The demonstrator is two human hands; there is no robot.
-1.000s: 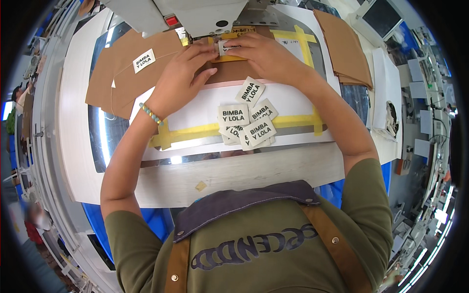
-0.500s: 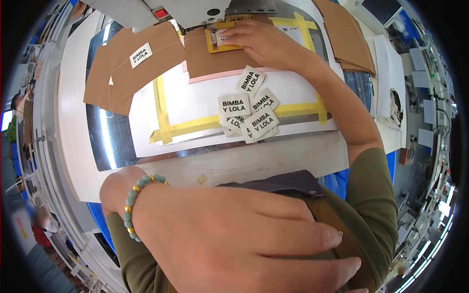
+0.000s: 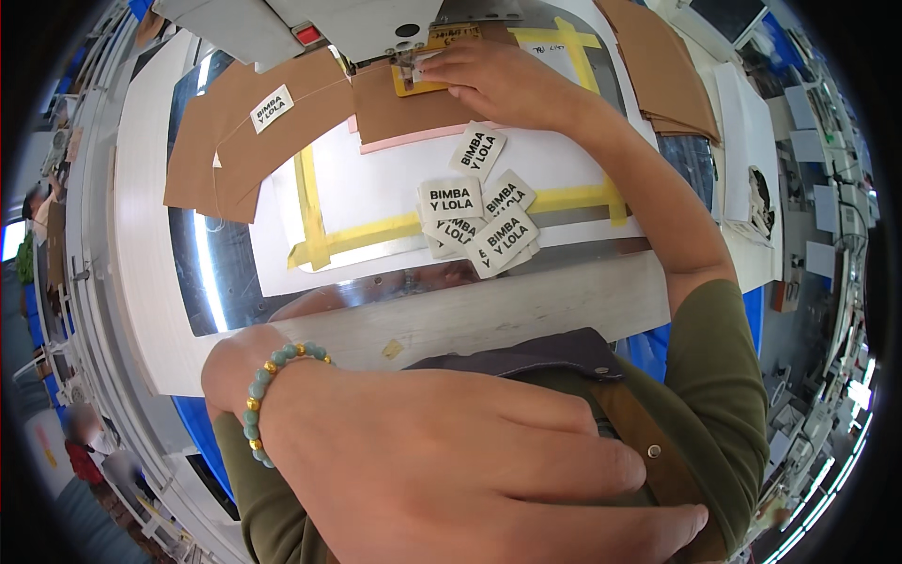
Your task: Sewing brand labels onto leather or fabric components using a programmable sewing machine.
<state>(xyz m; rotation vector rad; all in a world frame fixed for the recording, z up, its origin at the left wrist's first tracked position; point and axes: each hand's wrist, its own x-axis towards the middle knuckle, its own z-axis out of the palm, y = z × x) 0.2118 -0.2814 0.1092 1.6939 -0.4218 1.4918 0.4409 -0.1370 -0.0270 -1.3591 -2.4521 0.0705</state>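
Upper centre: our right hand (image 3: 512, 85) rests on the yellow template (image 3: 413, 91) over a brown panel (image 3: 381, 117), fingers half-extended, thumb apart. Lower centre: our left hand (image 3: 423, 451), fingers parted; we cannot tell whether it grips anything.

- The yellow frame (image 3: 421, 91) lies flat, partly hidden by the right hand (image 3: 503, 86).
- One white label (image 3: 417, 75) sits within the yellow frame, mostly covered by fingertips.
- A brown panel (image 3: 395, 115), pink along its near edge, lies flat beneath the yellow frame.
- Loose labels (image 3: 507, 237), white with dark lettering, overlap at differing angles on the person's side of the yellow frame.
- A second panel (image 3: 221, 150), also brown, bears a tilted label (image 3: 272, 108) left of the yellow frame.
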